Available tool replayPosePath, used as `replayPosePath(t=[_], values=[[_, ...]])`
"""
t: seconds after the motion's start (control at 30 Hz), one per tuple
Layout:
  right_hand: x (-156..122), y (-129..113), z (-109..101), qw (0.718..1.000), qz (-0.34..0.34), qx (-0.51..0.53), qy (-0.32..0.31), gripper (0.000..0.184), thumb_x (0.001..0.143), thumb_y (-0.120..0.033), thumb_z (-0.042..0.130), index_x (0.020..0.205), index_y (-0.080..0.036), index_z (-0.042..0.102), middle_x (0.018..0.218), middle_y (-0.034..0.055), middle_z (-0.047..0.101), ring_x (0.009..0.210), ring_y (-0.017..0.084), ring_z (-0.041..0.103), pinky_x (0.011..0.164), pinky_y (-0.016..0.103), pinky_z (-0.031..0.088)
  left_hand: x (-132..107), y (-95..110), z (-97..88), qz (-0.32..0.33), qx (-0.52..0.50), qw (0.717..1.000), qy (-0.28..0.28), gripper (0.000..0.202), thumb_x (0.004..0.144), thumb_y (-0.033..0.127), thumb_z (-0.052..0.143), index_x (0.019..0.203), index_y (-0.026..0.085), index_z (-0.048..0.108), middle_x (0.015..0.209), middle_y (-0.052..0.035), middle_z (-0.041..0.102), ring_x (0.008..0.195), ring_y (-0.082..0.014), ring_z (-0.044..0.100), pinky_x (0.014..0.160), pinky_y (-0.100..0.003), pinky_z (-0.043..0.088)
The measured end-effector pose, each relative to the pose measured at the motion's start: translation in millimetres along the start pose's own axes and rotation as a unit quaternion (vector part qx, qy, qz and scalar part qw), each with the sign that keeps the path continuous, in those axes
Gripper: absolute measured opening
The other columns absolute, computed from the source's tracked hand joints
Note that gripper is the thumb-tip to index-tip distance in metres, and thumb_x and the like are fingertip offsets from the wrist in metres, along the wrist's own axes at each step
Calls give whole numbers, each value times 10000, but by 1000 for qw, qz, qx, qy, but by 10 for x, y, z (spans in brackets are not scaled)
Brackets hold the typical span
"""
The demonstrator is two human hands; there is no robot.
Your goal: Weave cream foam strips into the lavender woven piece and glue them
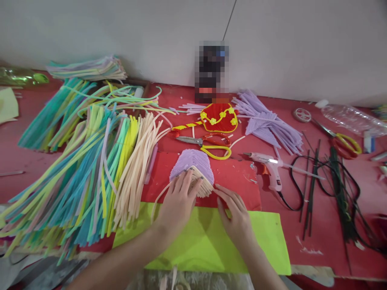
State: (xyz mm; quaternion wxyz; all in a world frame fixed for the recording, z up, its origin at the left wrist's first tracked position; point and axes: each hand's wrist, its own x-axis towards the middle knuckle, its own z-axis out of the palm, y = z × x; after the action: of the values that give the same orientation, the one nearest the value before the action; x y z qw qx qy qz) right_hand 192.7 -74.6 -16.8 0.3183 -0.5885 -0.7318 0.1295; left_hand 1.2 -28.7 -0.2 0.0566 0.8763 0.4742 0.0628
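A small fan-shaped piece (193, 166) built of lilac and cream foam strips lies on a red sheet (236, 177). My left hand (178, 201) rests flat on its lower left part, fingers spread, pressing it down. My right hand (234, 213) is beside its lower right corner, with the fingertips pinched on the end of a cream strip (211, 186) at the piece's edge. Another cream strip loops out from under my left hand. A lime green sheet (266, 241) lies under both wrists.
A big pile of coloured foam strips (84, 169) fills the left. Behind are yellow-handled scissors (208, 147), a red and yellow finished piece (219, 117), lilac strips (272, 125), a pink glue gun (270, 167) with black cord, dark sticks (314, 177), more scissors (341, 143) and a plastic bottle (350, 117).
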Motion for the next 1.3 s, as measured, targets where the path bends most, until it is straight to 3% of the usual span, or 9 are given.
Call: replayPosePath(t=[0.17,0.33,0.47,0.7,0.87,1.07,1.3], values=[[233,95,-97,996,90,-2,-21,294,916,-267,476,1180,-244,604,982,84,645,924,222,620,834,391,513,17,14,-17,-5,12,1000,2,456,878,145,525,1328,213,505,1402,-158,470,1262,-324,482,987,-467,455],[630,125,-56,988,98,85,-86,315,899,-304,491,1196,-261,588,1154,91,617,1055,233,596,925,412,486,24,6,-29,-2,18,1000,6,449,879,149,524,1324,211,506,1382,-154,488,1242,-316,502,988,-466,451],[870,123,36,972,146,159,-88,333,868,-336,527,1191,-264,567,1190,81,629,1125,245,571,958,453,462,25,-9,-30,1,2,1000,1,430,886,164,513,1314,203,509,1376,-147,496,1238,-305,503,997,-459,443],[955,141,118,924,227,300,-67,279,802,-364,592,1054,-244,577,1081,70,652,1046,207,607,891,384,492,30,-12,-52,0,2,1000,-2,438,888,172,515,1326,197,503,1374,-148,504,1233,-305,509,994,-454,445],[957,159,132,907,261,330,-33,339,760,-356,635,1070,-247,553,1109,72,629,834,168,644,786,361,522,34,-10,-62,0,-8,1000,1,426,877,161,534,1302,187,522,1356,-142,518,1222,-304,519,1015,-461,438],[968,187,195,917,250,310,-22,382,775,-351,638,1127,-250,528,930,45,682,870,192,651,812,380,511,27,-13,-67,-1,-10,1000,-2,430,879,173,542,1307,202,515,1366,-146,503,1236,-306,509,1011,-472,443],[953,207,228,942,211,260,-10,373,798,-321,612,1156,-240,544,916,45,664,825,180,636,823,386,513,23,-14,-81,5,-10,1000,13,421,883,163,539,1302,193,526,1357,-152,512,1226,-320,515,1006,-487,449]])
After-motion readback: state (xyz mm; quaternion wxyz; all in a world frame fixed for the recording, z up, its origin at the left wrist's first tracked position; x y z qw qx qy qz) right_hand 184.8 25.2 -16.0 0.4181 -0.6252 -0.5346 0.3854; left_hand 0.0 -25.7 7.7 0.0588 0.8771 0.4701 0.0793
